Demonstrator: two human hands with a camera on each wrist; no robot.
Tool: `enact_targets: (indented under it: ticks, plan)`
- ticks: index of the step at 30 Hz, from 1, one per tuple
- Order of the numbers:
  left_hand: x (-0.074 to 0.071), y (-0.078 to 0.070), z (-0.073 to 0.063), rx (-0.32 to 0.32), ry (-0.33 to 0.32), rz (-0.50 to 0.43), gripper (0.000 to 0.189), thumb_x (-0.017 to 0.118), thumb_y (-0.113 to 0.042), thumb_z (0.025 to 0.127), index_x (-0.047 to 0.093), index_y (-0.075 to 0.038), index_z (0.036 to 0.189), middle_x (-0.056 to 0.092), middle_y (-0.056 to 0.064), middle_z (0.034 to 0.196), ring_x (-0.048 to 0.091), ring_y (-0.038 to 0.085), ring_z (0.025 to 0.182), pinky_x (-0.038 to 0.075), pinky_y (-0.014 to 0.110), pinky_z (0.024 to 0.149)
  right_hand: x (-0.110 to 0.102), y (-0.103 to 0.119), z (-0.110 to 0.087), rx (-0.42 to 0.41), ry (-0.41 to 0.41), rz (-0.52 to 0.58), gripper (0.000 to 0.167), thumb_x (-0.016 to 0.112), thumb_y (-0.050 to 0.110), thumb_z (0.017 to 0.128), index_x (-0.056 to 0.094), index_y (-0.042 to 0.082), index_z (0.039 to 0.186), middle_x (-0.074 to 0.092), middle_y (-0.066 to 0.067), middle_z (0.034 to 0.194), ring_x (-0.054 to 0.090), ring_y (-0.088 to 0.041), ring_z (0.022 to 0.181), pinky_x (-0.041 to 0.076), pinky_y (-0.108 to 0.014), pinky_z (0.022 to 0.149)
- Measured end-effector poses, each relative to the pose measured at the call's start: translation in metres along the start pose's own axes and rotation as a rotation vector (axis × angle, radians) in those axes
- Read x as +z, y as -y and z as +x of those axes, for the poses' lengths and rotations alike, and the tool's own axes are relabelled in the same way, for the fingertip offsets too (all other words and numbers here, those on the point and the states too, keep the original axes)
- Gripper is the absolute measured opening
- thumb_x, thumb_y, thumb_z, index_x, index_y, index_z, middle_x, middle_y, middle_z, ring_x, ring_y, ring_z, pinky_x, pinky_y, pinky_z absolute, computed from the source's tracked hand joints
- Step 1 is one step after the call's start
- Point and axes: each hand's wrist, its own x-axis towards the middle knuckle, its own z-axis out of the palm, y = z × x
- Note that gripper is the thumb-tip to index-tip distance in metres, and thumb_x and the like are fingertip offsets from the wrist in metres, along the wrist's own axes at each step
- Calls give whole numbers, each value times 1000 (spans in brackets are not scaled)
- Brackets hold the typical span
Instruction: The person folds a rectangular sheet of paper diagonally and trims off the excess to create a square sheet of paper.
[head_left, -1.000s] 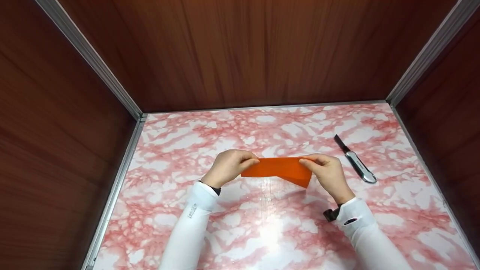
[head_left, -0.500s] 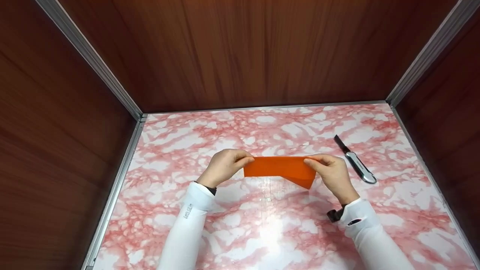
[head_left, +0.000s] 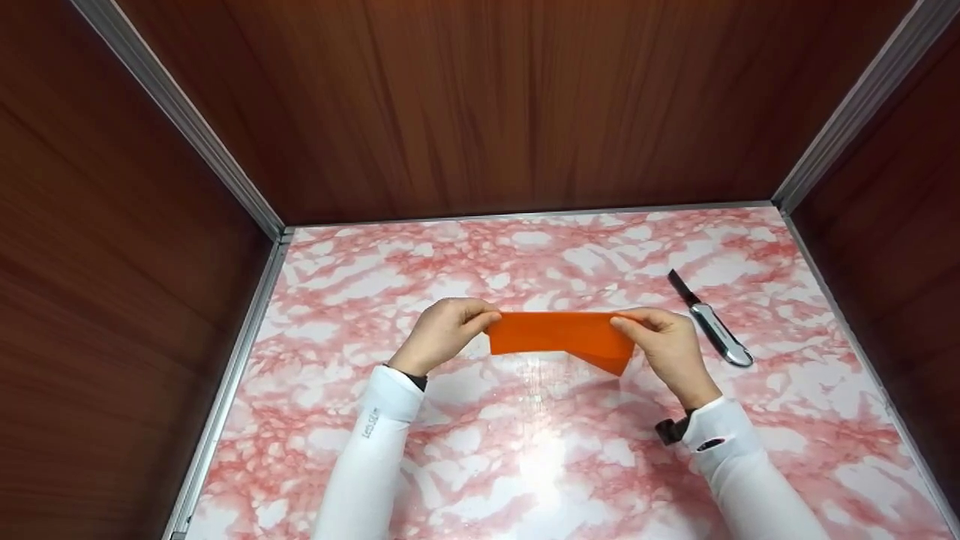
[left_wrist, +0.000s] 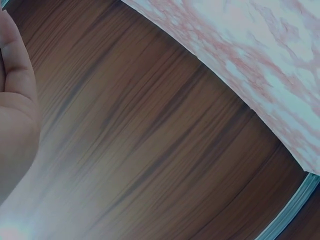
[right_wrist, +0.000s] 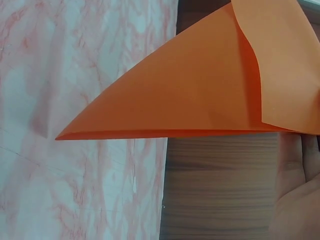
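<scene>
A folded piece of orange paper [head_left: 555,332] is stretched between the two hands above the table, its top edge straight. At its left end, the left hand [head_left: 446,331] pinches it between thumb and fingers. The right hand [head_left: 666,345] pinches the upper right corner in the same way. A pointed flap hangs below the paper's lower right. In the right wrist view the orange paper [right_wrist: 190,85] shows folded layers, with part of the right hand [right_wrist: 297,195] behind it. Only an edge of the left hand [left_wrist: 17,115] appears in the left wrist view, without the paper.
A utility knife [head_left: 716,330] with a dark blade extended lies on the red and white marbled table [head_left: 360,270], right of the right hand. Brown wood-grain panels [head_left: 480,112] with metal edge rails [head_left: 225,165] enclose the back and sides.
Both hands have shifted slightly apart, the left hand to the left and the right hand to the right. More of the paper shows between them. The utility knife has not moved.
</scene>
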Motion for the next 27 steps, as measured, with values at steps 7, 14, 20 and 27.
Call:
enact_targets:
  ticks: [7, 14, 20, 27]
  plan:
    - [9, -12, 5, 155, -163, 436, 27, 59, -36, 97, 73, -21, 114, 69, -8, 112, 60, 15, 113, 34, 41, 106, 11, -7, 1, -3, 6, -40, 23, 77, 28, 85, 78, 9, 98, 73, -6, 94, 67, -19, 84, 52, -26, 75]
    - [43, -43, 18, 366, -239, 513, 21, 59, -32, 98, 75, -20, 107, 71, -9, 103, 64, 10, 101, 41, 34, 99, 37, -6, 4, -86, 41, -29, 19, 78, 26, 84, 79, 10, 93, 74, -4, 88, 67, -16, 78, 52, -24, 70]
    - [69, -60, 30, 428, -337, 427, 19, 62, -36, 96, 75, -23, 99, 68, -14, 94, 63, 3, 85, 49, 23, 75, 54, 14, -1, -128, 38, -9, 10, 74, 8, 86, 77, 0, 92, 74, -6, 88, 67, -12, 79, 52, -22, 72]
    - [80, -63, 35, 447, -374, 389, 20, 63, -38, 94, 70, -20, 93, 61, -10, 93, 57, 7, 85, 46, 22, 73, 62, 17, -3, -130, 1, -9, 7, 70, -2, 85, 76, -4, 88, 73, -9, 85, 65, -9, 76, 51, -21, 71]
